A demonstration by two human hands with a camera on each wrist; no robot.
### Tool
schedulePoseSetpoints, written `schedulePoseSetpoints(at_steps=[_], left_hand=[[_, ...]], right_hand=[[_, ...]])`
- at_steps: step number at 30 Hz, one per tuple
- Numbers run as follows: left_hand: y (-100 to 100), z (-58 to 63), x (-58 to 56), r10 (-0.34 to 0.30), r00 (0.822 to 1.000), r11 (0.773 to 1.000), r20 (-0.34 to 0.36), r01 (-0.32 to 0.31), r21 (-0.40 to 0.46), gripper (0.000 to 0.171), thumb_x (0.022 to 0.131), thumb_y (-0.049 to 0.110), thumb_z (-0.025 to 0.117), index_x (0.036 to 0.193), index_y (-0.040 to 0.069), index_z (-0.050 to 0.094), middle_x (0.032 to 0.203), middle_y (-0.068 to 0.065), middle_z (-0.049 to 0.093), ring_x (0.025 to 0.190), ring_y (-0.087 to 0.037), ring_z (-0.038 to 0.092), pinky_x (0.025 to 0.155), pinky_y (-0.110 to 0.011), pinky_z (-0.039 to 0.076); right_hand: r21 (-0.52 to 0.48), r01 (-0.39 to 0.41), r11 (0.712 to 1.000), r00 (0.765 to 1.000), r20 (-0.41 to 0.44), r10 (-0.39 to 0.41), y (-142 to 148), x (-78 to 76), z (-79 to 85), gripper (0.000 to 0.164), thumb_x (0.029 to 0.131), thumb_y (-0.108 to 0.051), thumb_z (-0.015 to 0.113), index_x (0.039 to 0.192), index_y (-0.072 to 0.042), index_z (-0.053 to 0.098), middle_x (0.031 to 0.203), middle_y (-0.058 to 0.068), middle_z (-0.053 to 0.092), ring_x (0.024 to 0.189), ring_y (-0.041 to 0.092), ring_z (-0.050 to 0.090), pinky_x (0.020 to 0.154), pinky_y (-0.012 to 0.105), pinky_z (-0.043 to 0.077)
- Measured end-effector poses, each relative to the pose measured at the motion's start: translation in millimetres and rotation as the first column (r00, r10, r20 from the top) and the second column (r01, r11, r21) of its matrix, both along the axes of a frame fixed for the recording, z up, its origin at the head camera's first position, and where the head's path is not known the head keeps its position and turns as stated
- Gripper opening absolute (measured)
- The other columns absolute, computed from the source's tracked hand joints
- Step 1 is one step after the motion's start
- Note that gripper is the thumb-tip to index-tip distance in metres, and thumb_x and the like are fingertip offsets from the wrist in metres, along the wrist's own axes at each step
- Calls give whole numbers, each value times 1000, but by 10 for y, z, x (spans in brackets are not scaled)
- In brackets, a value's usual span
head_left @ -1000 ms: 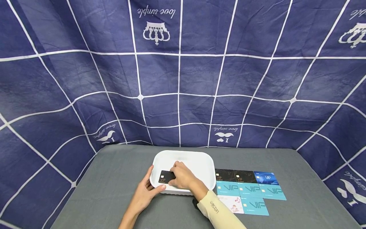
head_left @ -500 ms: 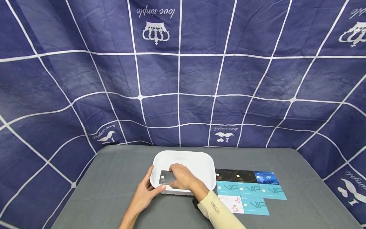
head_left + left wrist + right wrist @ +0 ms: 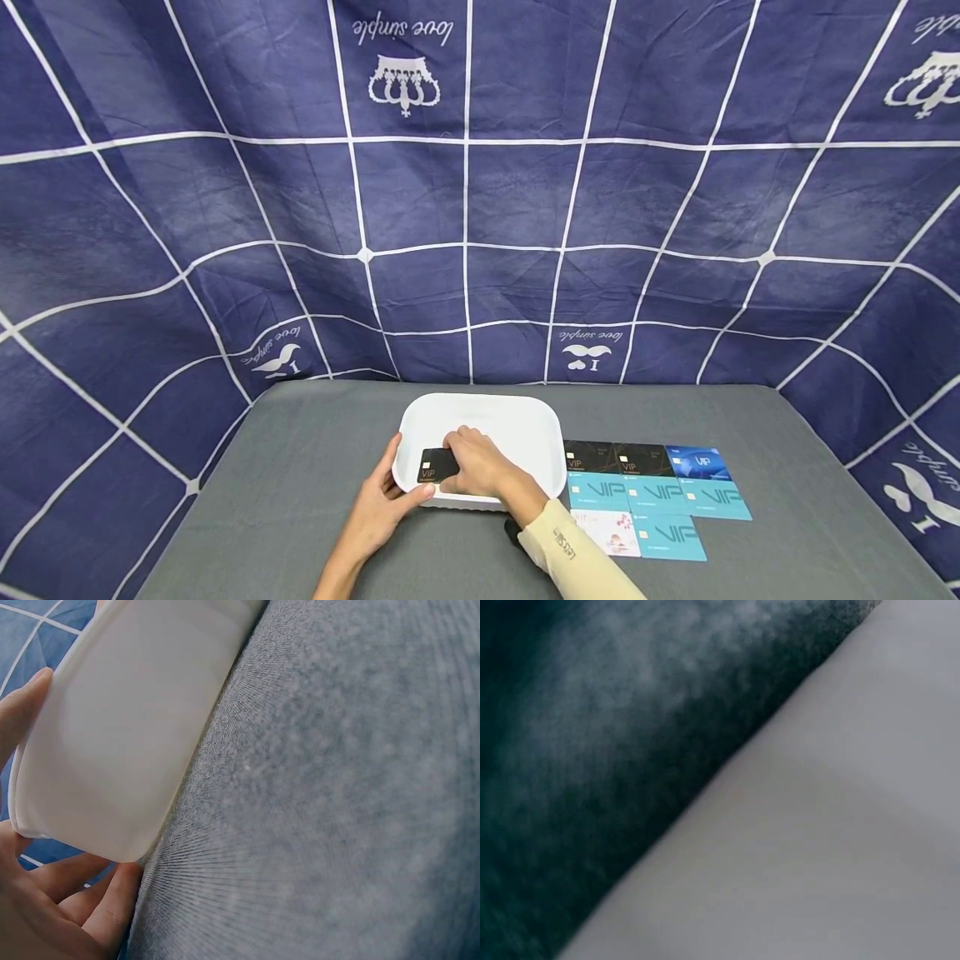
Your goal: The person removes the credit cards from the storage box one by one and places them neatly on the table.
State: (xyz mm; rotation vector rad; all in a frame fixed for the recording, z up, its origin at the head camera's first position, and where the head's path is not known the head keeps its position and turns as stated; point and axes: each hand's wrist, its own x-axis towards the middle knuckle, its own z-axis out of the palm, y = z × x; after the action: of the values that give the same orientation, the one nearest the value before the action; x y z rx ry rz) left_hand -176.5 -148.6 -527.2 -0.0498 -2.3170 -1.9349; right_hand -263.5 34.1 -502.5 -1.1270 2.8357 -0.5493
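In the head view, a white plastic tray (image 3: 517,425) sits on the grey tabletop. My left hand (image 3: 375,507) grips its near left corner, thumb at the front rim and fingers along the left side. The left wrist view shows those fingers against the tray's outer wall (image 3: 135,727). Inside the tray, my right hand (image 3: 480,467) pinches a black VIP card (image 3: 437,464) by its right part, thumb at the near edge. That end of the card is hidden under the fingers. A blurred white tray wall (image 3: 817,825) fills much of the right wrist view.
Right of the tray, cards lie in rows: two black VIP cards (image 3: 645,461) and a blue one (image 3: 699,463) at the back, several turquoise cards (image 3: 656,493), and a white floral card (image 3: 606,533) in front. A blue checked cloth (image 3: 517,200) hangs behind the table.
The black card looked grey with glare half a second ago and is dark again now, so its tilt has shifted slightly. My left hand keeps its place on the tray.
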Motion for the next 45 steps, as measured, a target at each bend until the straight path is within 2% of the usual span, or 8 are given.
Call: schedulePoseSetpoints(at_steps=[9, 16, 20, 26, 30, 36, 42, 45], left_hand=[[11, 30, 10, -19, 999, 1000, -29, 19, -8, 93, 83, 12, 80, 155, -1, 23, 147, -34, 37, 126, -39, 48, 97, -41, 46], [19, 35, 5, -8, 1000, 1000, -4, 8, -8, 94, 82, 13, 82, 156, 2, 24, 149, -32, 35, 127, -39, 48, 97, -40, 46], [35, 29, -4, -18, 1000, 1000, -15, 18, -5, 94, 82, 12, 81, 155, 0, 23, 149, -34, 34, 127, -39, 47, 97, -42, 46], [39, 24, -2, -25, 999, 1000, -23, 25, 5, 93, 83, 10, 80, 155, 0, 23, 147, -34, 36, 126, -39, 48, 96, -38, 47], [19, 16, 4, -5, 1000, 1000, -11, 5, -1, 94, 82, 11, 81, 156, 1, 23, 149, -31, 34, 127, -38, 47, 95, -30, 47], [23, 7, 1, 1, 1000, 1000, 16, -1, -6, 96, 82, 13, 82, 156, 2, 22, 150, -29, 34, 127, -36, 46, 91, -17, 44], [27, 8, 0, -13, 1000, 1000, 13, 13, 11, 96, 82, 14, 82, 157, 3, 21, 152, -27, 33, 128, -34, 45, 92, -17, 43], [17, 26, 4, -21, 1000, 1000, 16, 21, 8, 96, 83, 14, 81, 157, 4, 20, 154, -25, 31, 131, -35, 42, 96, -24, 44]], right_hand=[[-50, 0, 999, 1000, 10, 1, 7, -17, 7, 46, 71, -23, 86, 108, -6, 65, 91, -2, 53, 84, 11, 47, 75, 24, 43], [-107, -2, 994, 1000, 2, 3, 26, -30, 10, 45, 66, -15, 82, 108, -8, 65, 93, -3, 53, 86, 11, 46, 76, 22, 42], [-135, -2, 991, 1000, -17, 0, 48, -32, 6, 46, 65, -12, 80, 108, -8, 65, 95, -3, 54, 88, 11, 47, 79, 23, 42], [-238, -14, 971, 1000, 3, 15, 88, 24, 46, 51, 67, -11, 81, 115, -6, 63, 102, -1, 55, 95, 12, 48, 85, 25, 43], [-306, -6, 952, 1000, 9, 9, 130, 67, 103, 52, 69, -12, 80, 118, -5, 63, 104, -1, 55, 98, 13, 49, 88, 27, 43], [-326, -27, 945, 999, -24, 20, 304, 144, 205, 50, 71, -12, 80, 117, -4, 63, 106, 0, 56, 100, 14, 49, 89, 29, 43], [-295, -64, 953, 997, -59, 49, 613, 271, 479, 52, 73, -13, 84, 120, -6, 62, 110, -1, 56, 105, 15, 49, 92, 33, 42], [-278, -66, 958, 996, -68, 49, 819, 343, 606, 52, 75, -16, 83, 122, -9, 61, 114, -4, 55, 108, 12, 49, 93, 33, 42]])
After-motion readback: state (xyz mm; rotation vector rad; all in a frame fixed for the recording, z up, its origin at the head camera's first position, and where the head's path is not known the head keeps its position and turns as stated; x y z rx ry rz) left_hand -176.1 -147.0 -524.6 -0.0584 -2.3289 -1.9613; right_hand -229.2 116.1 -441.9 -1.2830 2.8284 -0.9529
